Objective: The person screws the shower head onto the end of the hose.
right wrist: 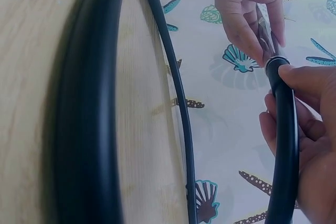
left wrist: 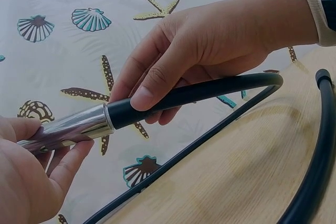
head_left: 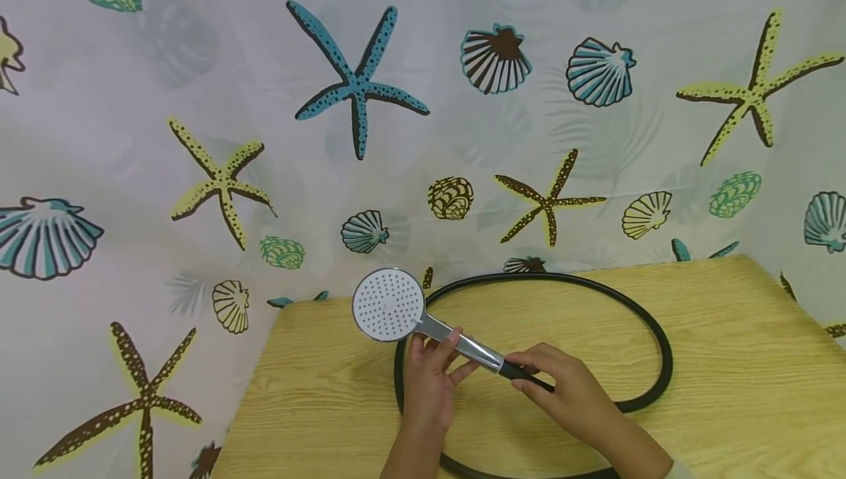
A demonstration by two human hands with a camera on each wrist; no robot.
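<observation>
A chrome shower head [head_left: 388, 304] with a round white nozzle face is held up over the table, its handle slanting down to the right. The left hand [head_left: 428, 383] grips the chrome handle [left wrist: 73, 128] between thumb and fingers. At the handle's lower end, the right hand [head_left: 568, 391] pinches the black end of a hose [left wrist: 184, 95]. Hose end and handle meet with no visible gap in the left wrist view. In the right wrist view the left hand [right wrist: 249, 9] appears beyond the right hand [right wrist: 310, 124], at the joint.
The black hose lies in a wide loop on the wooden table [head_left: 740, 361]. Its other end [left wrist: 323, 77] rests on the wood at the right of the left wrist view. A white curtain [head_left: 410, 134] printed with starfish and shells hangs behind and at both sides.
</observation>
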